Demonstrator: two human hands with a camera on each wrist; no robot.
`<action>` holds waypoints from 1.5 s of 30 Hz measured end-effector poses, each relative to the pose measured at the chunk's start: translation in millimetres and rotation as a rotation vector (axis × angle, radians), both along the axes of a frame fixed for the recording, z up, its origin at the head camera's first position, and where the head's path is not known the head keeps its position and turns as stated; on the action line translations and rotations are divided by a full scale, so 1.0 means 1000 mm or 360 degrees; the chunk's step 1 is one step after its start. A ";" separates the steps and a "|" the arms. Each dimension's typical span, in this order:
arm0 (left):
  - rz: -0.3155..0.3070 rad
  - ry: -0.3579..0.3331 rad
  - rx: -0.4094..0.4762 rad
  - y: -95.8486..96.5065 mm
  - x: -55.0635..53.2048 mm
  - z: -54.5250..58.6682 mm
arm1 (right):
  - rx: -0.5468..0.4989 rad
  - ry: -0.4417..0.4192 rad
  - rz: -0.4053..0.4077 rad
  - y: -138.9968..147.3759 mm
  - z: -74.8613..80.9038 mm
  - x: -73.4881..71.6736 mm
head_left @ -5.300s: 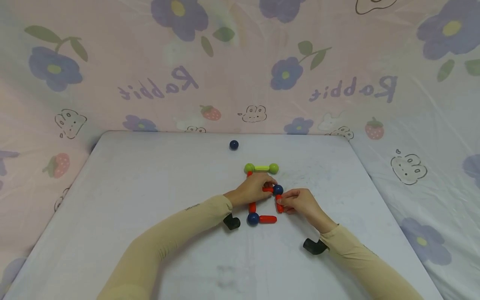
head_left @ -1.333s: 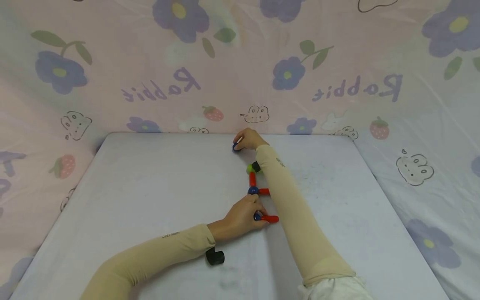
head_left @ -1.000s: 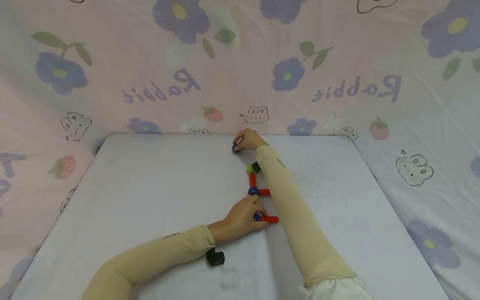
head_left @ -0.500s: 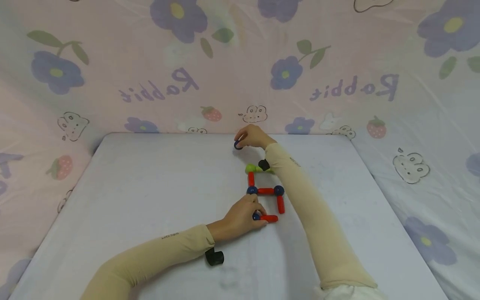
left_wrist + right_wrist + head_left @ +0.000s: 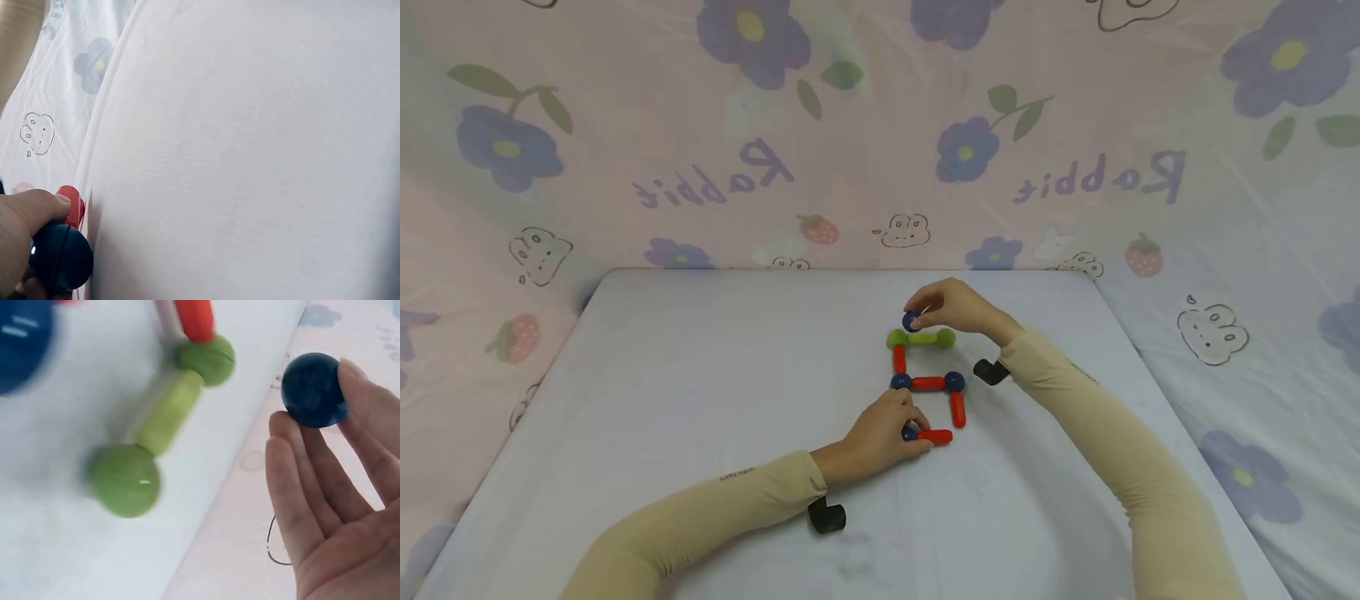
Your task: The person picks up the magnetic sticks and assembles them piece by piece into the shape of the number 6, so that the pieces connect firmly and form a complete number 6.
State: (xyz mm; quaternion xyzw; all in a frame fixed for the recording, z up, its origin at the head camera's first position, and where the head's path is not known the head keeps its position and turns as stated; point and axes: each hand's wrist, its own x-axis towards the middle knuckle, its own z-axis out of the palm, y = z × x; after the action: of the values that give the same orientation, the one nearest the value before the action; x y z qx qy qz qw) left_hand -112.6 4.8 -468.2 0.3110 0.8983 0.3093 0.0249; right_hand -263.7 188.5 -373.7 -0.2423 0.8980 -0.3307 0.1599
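My right hand (image 5: pixel 957 305) pinches a dark blue ball (image 5: pixel 311 390) between thumb and fingertips, just above and behind the light green rod (image 5: pixel 923 338). A green ball (image 5: pixel 946 339) caps that rod at each end. From the left one, a red rod (image 5: pixel 899 359) runs to a blue ball (image 5: pixel 901 381). Another red rod (image 5: pixel 928 383) joins it to a second blue ball (image 5: pixel 954 382), from which a red rod (image 5: pixel 957 410) points nearer. My left hand (image 5: pixel 880 433) grips the near blue ball (image 5: pixel 61 257), its thumb on the attached red rod (image 5: pixel 937 437). Its fingers hide part of the left side.
The pieces lie on a white-covered table (image 5: pixel 737 358). Behind it hangs a patterned cloth (image 5: pixel 850 183). A black wrist camera (image 5: pixel 827 516) sits under the left sleeve, another black camera (image 5: pixel 991 372) under the right.
Earlier, my right hand left the red rod and reached the loose blue ball at the back. Since then it has lifted this ball and brought it nearer and rightward. The left hand shifted to the near corner.
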 end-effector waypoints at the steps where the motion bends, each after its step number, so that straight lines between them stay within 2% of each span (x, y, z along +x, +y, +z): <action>1: 0.0001 0.0002 0.0005 0.000 0.000 0.000 | -0.0008 0.0006 -0.0003 0.006 -0.003 0.007; 6: -0.0013 0.0025 0.0028 0.000 0.000 -0.001 | -0.0041 -0.0017 -0.0065 0.033 -0.016 0.048; 11: -0.0009 0.0021 0.0019 0.001 0.000 -0.002 | -0.0110 -0.0099 -0.0177 0.058 -0.033 0.087; 16: 0.0004 0.0012 0.0029 0.000 0.000 -0.003 | -0.0144 -0.0142 -0.0263 0.075 -0.049 0.116; 20: 0.0011 0.0005 0.0054 0.000 0.000 -0.003 | -0.0149 -0.0147 -0.0311 0.081 -0.056 0.133; 26: 0.0019 -0.0003 0.0045 -0.001 -0.001 -0.002 | -0.0179 -0.0180 -0.0362 0.081 -0.060 0.146; 37: 0.0002 -0.0039 0.0057 -0.003 0.000 -0.002 | -0.0239 -0.0175 -0.0310 0.076 -0.070 0.154; 45: -0.0016 -0.0018 0.0061 -0.004 -0.002 -0.002 | -0.0263 -0.0188 -0.0336 0.073 -0.072 0.160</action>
State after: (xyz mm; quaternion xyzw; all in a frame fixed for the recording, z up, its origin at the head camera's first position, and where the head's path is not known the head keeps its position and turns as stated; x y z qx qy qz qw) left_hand -114.5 0.8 -469.9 0.3143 0.8905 0.3279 0.0255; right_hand -103.7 261.7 -445.9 -0.1389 0.8772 -0.4322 0.1563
